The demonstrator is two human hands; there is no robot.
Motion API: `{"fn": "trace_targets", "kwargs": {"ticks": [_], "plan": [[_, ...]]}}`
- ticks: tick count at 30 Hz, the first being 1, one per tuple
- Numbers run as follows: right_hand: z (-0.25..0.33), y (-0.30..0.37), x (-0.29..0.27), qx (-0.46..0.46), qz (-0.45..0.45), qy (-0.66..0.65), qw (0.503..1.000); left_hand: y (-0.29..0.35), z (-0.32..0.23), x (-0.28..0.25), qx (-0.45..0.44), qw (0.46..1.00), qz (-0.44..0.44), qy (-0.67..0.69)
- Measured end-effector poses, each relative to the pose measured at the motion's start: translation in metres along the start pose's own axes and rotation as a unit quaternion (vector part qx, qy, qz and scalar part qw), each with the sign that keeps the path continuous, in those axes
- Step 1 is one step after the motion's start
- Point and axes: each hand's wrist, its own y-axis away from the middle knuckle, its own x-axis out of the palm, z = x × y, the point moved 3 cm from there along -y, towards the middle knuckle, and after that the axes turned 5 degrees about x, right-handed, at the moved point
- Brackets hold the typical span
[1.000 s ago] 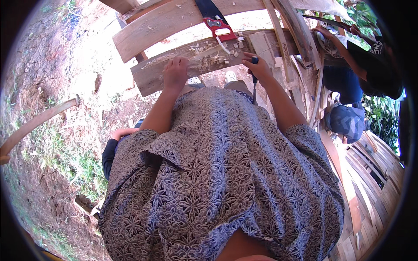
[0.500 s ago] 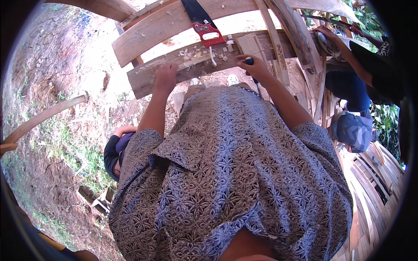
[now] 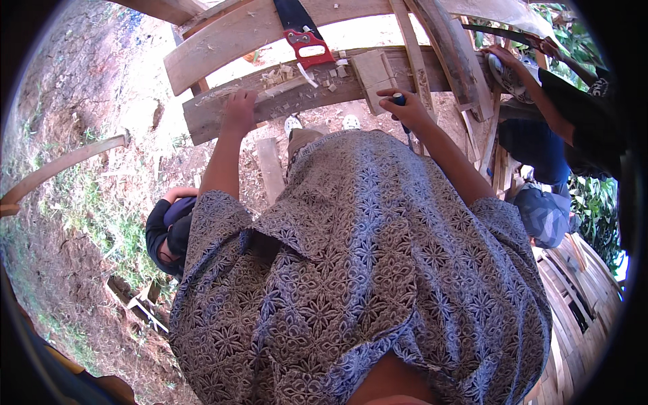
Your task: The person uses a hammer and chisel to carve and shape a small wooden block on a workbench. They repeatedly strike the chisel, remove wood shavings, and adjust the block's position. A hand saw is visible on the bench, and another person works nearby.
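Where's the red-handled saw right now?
In the head view, the saw lies at the top, slightly left of centre, its handle beside wood chips on the plank.

Red-handled saw (image 3: 298, 36) partly beyond the upper edge, dark-handled tool (image 3: 399, 99) half-hidden in the right hand (image 3: 412, 112).

Wood chips (image 3: 280, 76) on plank (image 3: 206, 121), saw (image 3: 302, 42) left of block (image 3: 370, 71).

Outdoor site, brown earth (image 3: 77, 273) at left, patchy grass (image 3: 101, 219), foliage (image 3: 594, 212) at far right, wooden slats (image 3: 599, 287) below it, bright daylight.
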Motion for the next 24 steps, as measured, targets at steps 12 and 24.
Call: {"fn": "trace_targets", "kwargs": {"ticks": [12, 24], "plan": [[0.065, 0.049, -0.043, -0.284, -0.180, 0.264, 0.904, 0.009, -0.022, -0.027, -0.023, 0.991, 0.026, -0.131], [0.078, 0.059, -0.041, -0.122, -0.102, -0.138, 0.978, -0.071, -0.153, -0.043, -0.073, 0.992, 0.053, 0.089]]}}
